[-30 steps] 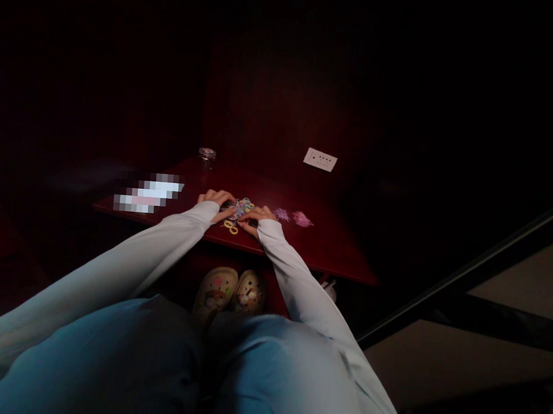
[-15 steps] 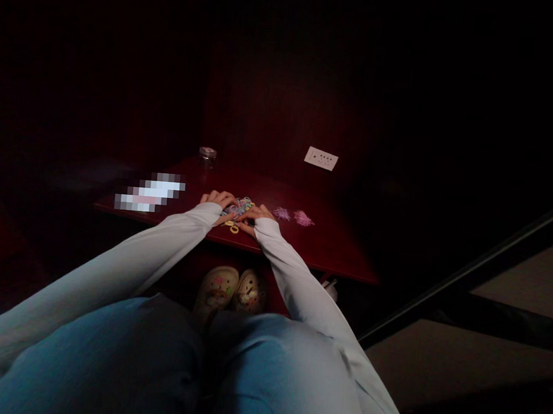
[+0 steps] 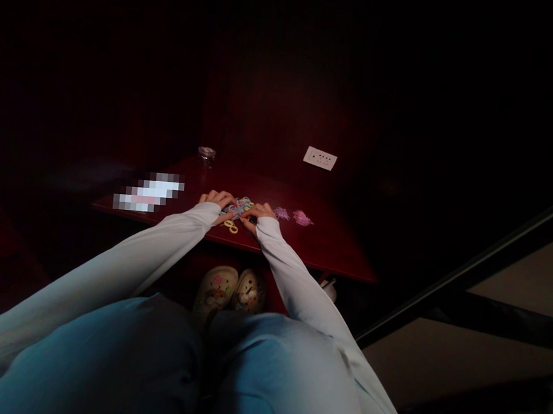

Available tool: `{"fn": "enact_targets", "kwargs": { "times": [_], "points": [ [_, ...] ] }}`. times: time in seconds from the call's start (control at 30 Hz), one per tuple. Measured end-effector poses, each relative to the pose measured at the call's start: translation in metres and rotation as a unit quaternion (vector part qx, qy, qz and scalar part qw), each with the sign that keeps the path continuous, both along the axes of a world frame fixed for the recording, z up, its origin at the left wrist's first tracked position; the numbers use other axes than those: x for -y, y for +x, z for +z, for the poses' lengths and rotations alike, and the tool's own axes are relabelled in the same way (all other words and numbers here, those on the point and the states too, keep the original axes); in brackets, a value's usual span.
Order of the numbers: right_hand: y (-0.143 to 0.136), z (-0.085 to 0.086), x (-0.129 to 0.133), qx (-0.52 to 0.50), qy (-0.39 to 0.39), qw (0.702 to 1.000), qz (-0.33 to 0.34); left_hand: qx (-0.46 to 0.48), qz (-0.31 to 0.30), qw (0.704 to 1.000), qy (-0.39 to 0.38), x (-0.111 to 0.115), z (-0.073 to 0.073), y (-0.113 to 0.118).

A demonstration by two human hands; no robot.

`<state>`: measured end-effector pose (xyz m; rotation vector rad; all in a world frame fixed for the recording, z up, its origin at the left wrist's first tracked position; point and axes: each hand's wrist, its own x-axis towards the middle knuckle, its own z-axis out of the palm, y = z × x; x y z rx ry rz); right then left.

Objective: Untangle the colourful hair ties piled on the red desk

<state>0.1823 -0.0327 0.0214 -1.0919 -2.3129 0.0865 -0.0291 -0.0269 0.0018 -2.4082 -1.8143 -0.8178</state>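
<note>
A loose heap of small, mixed-colour hair ties [image 3: 242,205] lies near the front edge of the dark red table. My left hand [image 3: 217,201] rests along the heap's left side, fingers curved over it and thumb apart, open. At the right side is my right hand [image 3: 259,213], its thumb and fingertips drawn together at the heap; what is between them is too small to make out. Two yellow hair ties [image 3: 233,228] lie just in front of the heap. To the right sit a purple bunch [image 3: 282,214] and a pink bunch [image 3: 302,218] of hair ties.
A clear lidded jar [image 3: 206,157] stands at the back left of the table [image 3: 330,253]. A bright, blurred-out flat object [image 3: 149,194] lies on the left. A white socket plate [image 3: 320,158] is on the back wall. Clogs [image 3: 217,286] show below the front edge.
My right hand's fingertips have drawn back slightly and closed toward the thumb, showing more of the heap. My left hand stays almost in place.
</note>
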Motion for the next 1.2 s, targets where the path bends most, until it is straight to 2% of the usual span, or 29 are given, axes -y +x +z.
{"fn": "enact_targets", "kwargs": {
  "times": [0.33, 0.6, 0.73, 1.0, 1.2],
  "points": [
    [0.004, 0.004, 0.001, -0.055, 0.024, 0.997, -0.042, 0.039, -0.039, 0.998, 0.034, -0.013, -0.011, -0.008],
    [0.004, 0.006, 0.003, -0.045, 0.033, 0.997, -0.049, 0.053, -0.135, 0.986, 0.086, -0.015, -0.011, -0.007],
    [0.004, 0.006, 0.004, -0.043, 0.028, 0.998, -0.042, 0.059, -0.163, 0.980, 0.102, -0.016, -0.011, -0.009],
    [0.004, 0.004, 0.003, -0.066, 0.016, 0.996, -0.062, 0.073, -0.158, 0.980, 0.092, -0.023, -0.013, -0.013],
    [0.002, 0.005, 0.005, -0.020, 0.002, 0.999, -0.044, 0.061, -0.153, 0.983, 0.078, -0.017, -0.008, -0.010]
  ]
}}
